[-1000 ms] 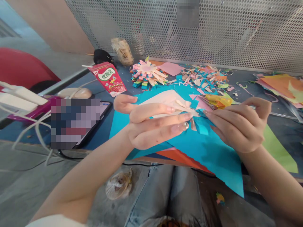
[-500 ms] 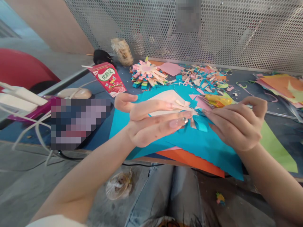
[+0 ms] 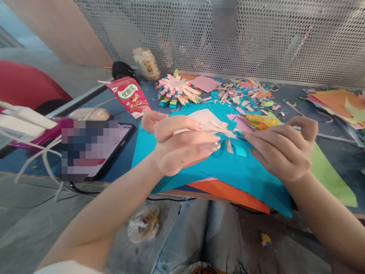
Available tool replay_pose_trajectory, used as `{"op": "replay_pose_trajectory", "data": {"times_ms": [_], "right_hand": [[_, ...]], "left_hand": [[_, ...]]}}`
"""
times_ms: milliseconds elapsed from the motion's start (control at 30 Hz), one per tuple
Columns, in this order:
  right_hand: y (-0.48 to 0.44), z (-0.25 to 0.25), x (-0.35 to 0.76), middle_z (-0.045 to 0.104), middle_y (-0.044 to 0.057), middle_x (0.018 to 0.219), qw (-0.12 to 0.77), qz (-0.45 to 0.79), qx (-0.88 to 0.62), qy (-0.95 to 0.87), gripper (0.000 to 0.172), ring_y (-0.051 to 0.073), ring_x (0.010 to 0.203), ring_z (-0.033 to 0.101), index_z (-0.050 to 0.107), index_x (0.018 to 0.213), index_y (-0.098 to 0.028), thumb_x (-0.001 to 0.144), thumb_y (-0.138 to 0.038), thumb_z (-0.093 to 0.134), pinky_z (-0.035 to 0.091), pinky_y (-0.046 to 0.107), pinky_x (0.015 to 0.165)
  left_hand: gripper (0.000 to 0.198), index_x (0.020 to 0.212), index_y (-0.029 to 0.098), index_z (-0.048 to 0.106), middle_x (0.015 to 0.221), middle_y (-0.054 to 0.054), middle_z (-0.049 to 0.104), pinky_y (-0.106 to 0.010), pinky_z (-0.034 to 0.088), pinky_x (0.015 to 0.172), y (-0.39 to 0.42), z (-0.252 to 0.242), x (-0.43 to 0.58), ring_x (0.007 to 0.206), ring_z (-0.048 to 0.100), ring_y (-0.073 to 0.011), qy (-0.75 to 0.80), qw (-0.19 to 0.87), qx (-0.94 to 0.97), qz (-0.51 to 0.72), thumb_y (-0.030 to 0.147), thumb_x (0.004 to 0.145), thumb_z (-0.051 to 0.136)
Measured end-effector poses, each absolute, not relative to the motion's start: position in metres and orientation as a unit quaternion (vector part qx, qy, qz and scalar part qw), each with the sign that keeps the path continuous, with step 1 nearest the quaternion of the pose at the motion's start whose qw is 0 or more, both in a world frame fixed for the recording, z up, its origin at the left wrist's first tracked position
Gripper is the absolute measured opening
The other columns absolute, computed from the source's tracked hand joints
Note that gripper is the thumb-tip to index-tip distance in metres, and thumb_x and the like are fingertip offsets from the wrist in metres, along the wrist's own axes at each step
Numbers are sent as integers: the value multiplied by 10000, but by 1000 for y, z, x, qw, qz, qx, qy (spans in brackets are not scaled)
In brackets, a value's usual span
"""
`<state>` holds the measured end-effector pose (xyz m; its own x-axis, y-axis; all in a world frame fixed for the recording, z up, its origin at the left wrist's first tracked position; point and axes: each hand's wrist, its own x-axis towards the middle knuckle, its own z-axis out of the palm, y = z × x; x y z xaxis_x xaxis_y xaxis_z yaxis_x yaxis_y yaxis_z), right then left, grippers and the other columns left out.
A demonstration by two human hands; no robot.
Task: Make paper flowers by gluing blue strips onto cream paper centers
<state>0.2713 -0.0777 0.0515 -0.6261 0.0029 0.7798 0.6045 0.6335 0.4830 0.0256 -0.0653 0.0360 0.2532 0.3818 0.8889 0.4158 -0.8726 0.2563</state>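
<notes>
A perforated screen (image 3: 285,38) stands behind the desk (image 3: 319,112). A milk carton (image 3: 129,95) lies tilted there, and its content is not visible. Over a teal sheet (image 3: 245,175), the left hand (image 3: 182,146) and right hand (image 3: 281,150) have their fingers closed on a pale paper (image 3: 221,128). It lies left to right, tip toward the right hand. Scraps (image 3: 245,93) and a paper flower (image 3: 175,89) lie behind.

I am counting two hands, my left hand (image 3: 182,146) and right hand (image 3: 281,150), pinching one pale paper piece (image 3: 199,116). Around them are lying one milk carton (image 3: 130,95), one paper flower (image 3: 176,89), one phone (image 3: 127,131), one mouse (image 3: 90,113), one pair of scissors (image 3: 262,120) (yellow-handled) and three big sheets: blue sheet (image 3: 245,175), orange sheet (image 3: 228,192), green sheet (image 3: 327,175).
</notes>
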Motion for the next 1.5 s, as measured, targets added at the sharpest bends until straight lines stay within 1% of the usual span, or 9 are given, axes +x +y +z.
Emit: {"op": "replay_pose_trajectory", "data": {"times_ms": [67,133,367,500,600,800,900,1067,1500], "right_hand": [[-77,51,271,721,-26,737,388,-386,-189,-815,93,141,605,619,618,851,-224,794,-152,633,382,361,657],[-77,50,272,723,-40,755,382,-381,-198,-818,98,138,622,622,625,852,-248,804,-163,624,378,362,670],[-77,48,273,722,-49,764,374,-388,-207,-816,113,129,621,608,664,817,-281,820,-183,607,388,365,679],[-78,47,275,730,-41,790,367,-356,-229,-829,125,141,638,622,675,827,-303,816,-192,619,401,376,696],[-76,44,276,727,-28,789,378,-289,-261,-840,105,150,668,635,678,840,-303,822,-218,619,412,384,732],[-68,35,269,691,-7,719,430,3,-354,-830,64,153,687,642,674,772,-244,796,-295,643,486,319,698],[-66,34,263,683,0,688,436,120,-394,-800,117,143,622,620,677,729,-212,768,-321,660,486,272,596],[-64,37,261,649,-4,619,393,248,-392,-794,200,123,566,579,684,684,-180,743,-371,671,455,245,539],[-63,39,261,652,-11,620,365,273,-380,-805,184,118,565,586,684,674,-189,727,-365,683,473,239,547]], "left_hand": [[131,815,325,530,700,125,683,-375,344,963,-65,39,31,733,576,-135,-138,199,-783,-573,302,778,654],[154,831,319,519,758,133,690,-322,359,931,-64,40,34,766,576,-120,-91,288,-763,-572,243,784,644],[237,922,374,517,713,151,677,-340,274,1044,-62,39,32,763,580,-126,-80,279,-772,-565,222,785,638],[151,902,384,558,674,100,666,-405,321,1031,-61,34,29,803,577,-168,-187,80,-814,-543,356,780,643],[292,941,362,586,735,35,668,-397,407,924,-59,31,29,917,548,-206,-251,-83,-812,-521,467,696,704],[456,1154,317,535,1031,-2,647,-414,372,971,-61,38,39,1028,557,-217,-215,-31,-771,-598,307,729,699],[392,1195,338,508,1093,-5,624,-409,422,948,-56,37,43,1022,603,-199,-212,-172,-746,-607,320,819,615],[204,1044,264,632,962,-11,679,-356,491,853,-45,33,43,908,649,-168,-246,-343,-693,-584,338,880,536],[318,949,201,689,938,-41,708,-259,530,700,-36,29,40,821,669,-151,-285,-497,-645,-505,425,724,715]]}}
